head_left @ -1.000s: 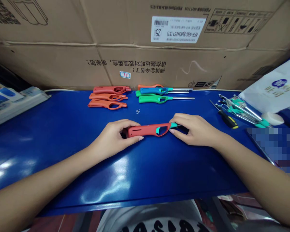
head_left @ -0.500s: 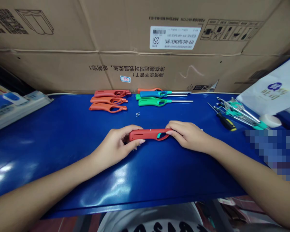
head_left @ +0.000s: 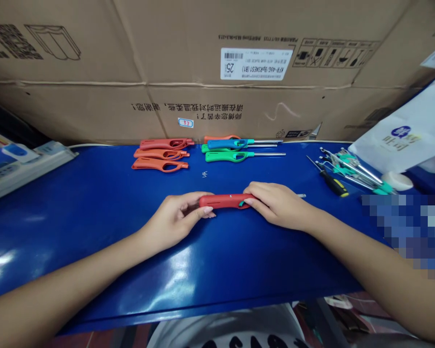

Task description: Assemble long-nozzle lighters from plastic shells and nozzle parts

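Observation:
A red long-nosed gas lighter (head_left: pixel 223 201) lies lengthwise between my two hands over the blue table. My left hand (head_left: pixel 177 215) grips its rounded handle end, thumb in front and fingers behind. At the other end, my right hand (head_left: pixel 275 205) closes around the trigger-guard part, with a bit of the teal trigger showing by the thumb. The tip of a metal tube sticks out past the right hand. Beyond the hands lie a few tiny metal pieces (head_left: pixel 204 174), too small to name.
Red and orange lighter shells (head_left: pixel 159 164) lie at the back left. Lighters with metal tubes (head_left: pixel 226 156) lie beside them. A screwdriver (head_left: pixel 335 184), teal-ended metal tubes (head_left: pixel 362 174) and a white bag (head_left: pixel 391 128) are at right, a power strip (head_left: pixel 32 162) at left. A cardboard box (head_left: pixel 181 58) stands behind.
The red lighter has rolled slightly, so less of its trigger opening shows. My right hand has slid a little left over it, and the view has shifted slightly.

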Tool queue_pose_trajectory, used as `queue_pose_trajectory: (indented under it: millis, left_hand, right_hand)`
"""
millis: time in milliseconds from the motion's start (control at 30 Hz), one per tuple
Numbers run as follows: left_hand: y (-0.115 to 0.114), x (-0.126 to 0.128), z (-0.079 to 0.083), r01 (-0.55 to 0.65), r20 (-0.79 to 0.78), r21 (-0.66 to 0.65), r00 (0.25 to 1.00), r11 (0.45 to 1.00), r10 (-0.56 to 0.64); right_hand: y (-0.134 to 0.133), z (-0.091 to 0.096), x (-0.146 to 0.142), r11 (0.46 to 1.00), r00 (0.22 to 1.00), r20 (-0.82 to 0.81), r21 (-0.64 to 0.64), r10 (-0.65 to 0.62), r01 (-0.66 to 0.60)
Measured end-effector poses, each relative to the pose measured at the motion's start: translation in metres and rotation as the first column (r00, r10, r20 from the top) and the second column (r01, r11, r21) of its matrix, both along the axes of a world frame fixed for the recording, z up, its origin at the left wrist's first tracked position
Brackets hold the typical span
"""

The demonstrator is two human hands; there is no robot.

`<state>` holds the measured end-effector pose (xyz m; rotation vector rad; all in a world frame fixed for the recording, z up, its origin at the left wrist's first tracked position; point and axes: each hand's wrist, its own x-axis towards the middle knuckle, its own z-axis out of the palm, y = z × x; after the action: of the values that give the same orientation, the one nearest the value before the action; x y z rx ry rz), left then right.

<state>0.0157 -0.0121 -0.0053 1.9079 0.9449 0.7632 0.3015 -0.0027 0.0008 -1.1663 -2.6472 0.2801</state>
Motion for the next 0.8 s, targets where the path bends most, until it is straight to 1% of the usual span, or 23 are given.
queue_pose_trajectory:
  millis: [33, 100, 133, 200, 367, 433, 500, 567, 667, 800]
  left_hand:
    - [-0.002, 0.0, -0.001, 0.014, -0.037, 0.101, 0.999, 0.995, -0.011]
    - [-0.007, 0.001, -0.001, 0.078, -0.117, 0.297, 0.992, 0.952, -0.044]
    - [-0.009, 0.001, -0.001, 0.119, -0.149, 0.367, 0.986, 0.923, -0.067]
    - [-0.012, 0.002, -0.001, 0.184, -0.184, 0.436, 0.976, 0.881, -0.114]
    - [-0.014, 0.004, 0.001, 0.255, -0.214, 0.454, 0.961, 0.853, -0.174]
    - [-0.013, 0.004, 0.001, 0.262, -0.22, 0.471, 0.96, 0.842, -0.176]
    - [-0.013, 0.004, 0.002, 0.247, -0.223, 0.487, 0.963, 0.838, -0.154]
    - [-0.012, 0.004, 0.002, 0.227, -0.238, 0.477, 0.963, 0.849, -0.124]
    - [-0.011, 0.005, 0.003, 0.21, -0.285, 0.419, 0.954, 0.883, -0.092]
    - [-0.009, 0.004, 0.003, 0.13, -0.282, 0.348, 0.959, 0.928, -0.028]
  right_hand:
    - [-0.002, 0.001, -0.003, 1.0, 1.0, 0.0, 0.014, 0.028, -0.028]
    - [-0.007, 0.002, -0.007, 0.995, 0.996, -0.004, 0.047, 0.086, -0.085]
    - [-0.01, 0.003, -0.009, 0.992, 0.994, -0.011, 0.063, 0.11, -0.109]
    - [-0.014, 0.003, -0.012, 0.986, 0.989, -0.026, 0.088, 0.147, -0.144]
    - [-0.022, 0.003, -0.016, 0.974, 0.982, -0.036, 0.134, 0.187, -0.181]
    - [-0.024, 0.002, -0.017, 0.971, 0.981, -0.029, 0.155, 0.19, -0.184]
    - [-0.024, 0.0, -0.019, 0.97, 0.985, -0.013, 0.178, 0.173, -0.168]
    - [-0.022, -0.002, -0.019, 0.972, 0.99, 0.004, 0.191, 0.141, -0.139]
    - [-0.015, -0.003, -0.016, 0.977, 0.994, 0.035, 0.182, 0.104, -0.108]
    - [-0.006, 0.003, -0.006, 0.993, 0.992, 0.107, 0.091, 0.067, -0.077]
